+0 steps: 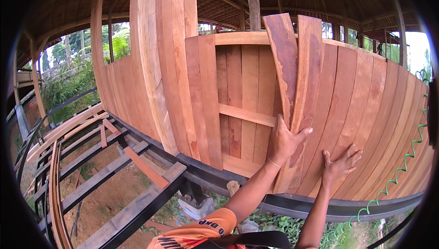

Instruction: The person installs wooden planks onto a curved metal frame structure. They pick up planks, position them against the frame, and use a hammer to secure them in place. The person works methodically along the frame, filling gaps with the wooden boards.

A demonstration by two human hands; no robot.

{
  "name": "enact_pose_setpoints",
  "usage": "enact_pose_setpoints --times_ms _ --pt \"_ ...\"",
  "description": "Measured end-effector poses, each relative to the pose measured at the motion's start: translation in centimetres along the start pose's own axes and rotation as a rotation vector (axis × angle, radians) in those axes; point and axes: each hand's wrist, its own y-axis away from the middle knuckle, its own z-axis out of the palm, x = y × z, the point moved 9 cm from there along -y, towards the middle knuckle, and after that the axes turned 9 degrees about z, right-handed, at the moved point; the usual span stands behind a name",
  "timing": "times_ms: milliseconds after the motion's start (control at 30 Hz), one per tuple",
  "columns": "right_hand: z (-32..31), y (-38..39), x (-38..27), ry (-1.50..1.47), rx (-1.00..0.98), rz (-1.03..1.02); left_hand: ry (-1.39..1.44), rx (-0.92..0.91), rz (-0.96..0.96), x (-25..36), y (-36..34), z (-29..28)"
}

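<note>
Two reddish wooden planks stand in front of the board wall, their tops rising above its rail. The left plank (282,59) tilts, its top leaning left. Beside it the right plank (307,66) runs down toward the wall's base. My left hand (289,143) grips the plank edges around mid-height, thumb stretched to the right across the front; some fingers are partly hidden. Against the fitted boards (361,98) to the right, my right hand (339,164) lies flat with its fingers spread. Left of the planks, an uncovered section shows a horizontal crosspiece (247,114) and inner boards.
A dark metal beam (206,173) runs under the wall. At left lies an open floor frame of dark joists (123,214) over bare soil, with a loose short wooden strip (146,167) across it. A coiled green hose (392,182) hangs at right. Tall posts (98,43) support the roof.
</note>
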Motion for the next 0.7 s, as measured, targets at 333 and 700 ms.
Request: enact_pose_setpoints --times_ms 333,700 --pt "1.5 -1.0 2.3 0.084 0.146 -0.067 0.133 -0.211 -0.322 -1.4 -1.0 0.0" --pt "2.6 -2.0 4.6 0.234 0.136 -0.13 0.546 0.347 -0.148 3.6 0.4 -30.3"
